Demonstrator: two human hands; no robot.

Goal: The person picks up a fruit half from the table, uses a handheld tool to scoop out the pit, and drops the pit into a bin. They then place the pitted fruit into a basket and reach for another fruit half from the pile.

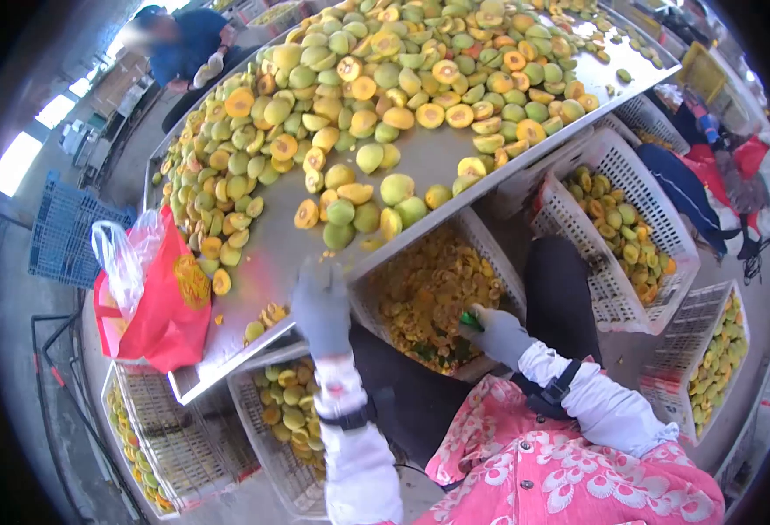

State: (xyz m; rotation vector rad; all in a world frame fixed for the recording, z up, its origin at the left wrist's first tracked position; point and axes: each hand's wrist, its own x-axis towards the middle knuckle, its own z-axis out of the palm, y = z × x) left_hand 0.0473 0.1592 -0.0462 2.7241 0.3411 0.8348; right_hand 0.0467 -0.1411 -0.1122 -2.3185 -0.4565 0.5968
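1. Left hand [319,306], in a grey glove, is at lower centre of the frame and seen from the back. It lies on the near edge of the metal table [267,254]. The fingers are stretched out and loosely spread, and nothing shows in its grasp.
2. Nearest fruit to that hand is a whole green fruit [339,234], just above the fingertips and apart from them. It sits at the lower fringe of the fruit heap [385,79], which covers the table toward the top of the frame. The heap is a mix of whole green-yellow fruit and orange-faced halves.
3. Right hand [497,334], also gloved, is right of centre. It is closed around a green-handled tool [471,321]; only the green end shows, the rest is hidden.
4. The tool is held over the near rim of a white basket [509,278], which is tucked under the table edge and full of yellow cut pieces.
5. A second basket [656,206], right of frame, holds halved fruit.
6. A red bag [162,311] sits on the table's lower-left corner.
7. Another person in a blue top [188,44] stands at the table, upper left of the frame.
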